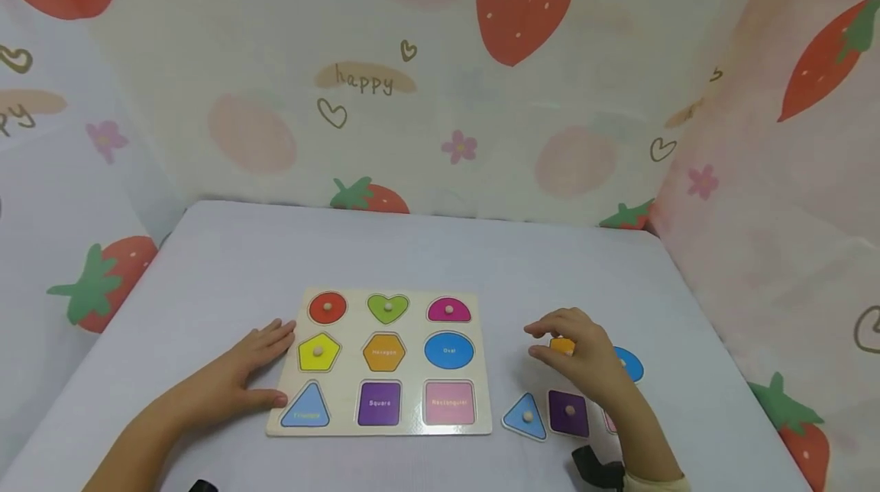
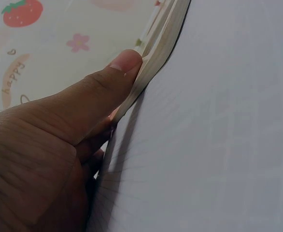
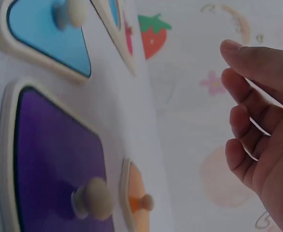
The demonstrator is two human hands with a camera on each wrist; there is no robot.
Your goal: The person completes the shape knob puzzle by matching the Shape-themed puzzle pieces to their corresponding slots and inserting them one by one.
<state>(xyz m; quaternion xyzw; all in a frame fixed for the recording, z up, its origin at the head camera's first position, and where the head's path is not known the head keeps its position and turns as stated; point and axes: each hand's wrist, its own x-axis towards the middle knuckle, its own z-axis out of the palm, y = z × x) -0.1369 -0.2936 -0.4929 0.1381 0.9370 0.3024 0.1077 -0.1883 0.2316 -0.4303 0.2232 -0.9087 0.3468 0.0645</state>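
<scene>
A wooden shape-puzzle board (image 1: 415,370) lies on the white table. In its recesses sit the red circle, green heart, magenta semicircle and yellow pentagon, each with a knob; the other slots show printed words. My left hand (image 1: 241,373) rests along the board's left edge, its thumb (image 2: 124,63) against the side. My right hand (image 1: 587,351) hovers over the loose orange hexagon piece (image 1: 561,344), fingers loosely bent and thumb apart, with nothing between them. In the right wrist view, the orange piece (image 3: 135,193) lies apart from the fingertips.
Right of the board lie a blue triangle piece (image 1: 520,414), a purple square piece (image 1: 577,425), a blue oval piece (image 1: 632,366) and a pink piece (image 1: 610,423), partly hidden by the right forearm. Strawberry-print curtains (image 1: 426,110) surround the table. Black gear (image 1: 596,467) sits at the right wrist.
</scene>
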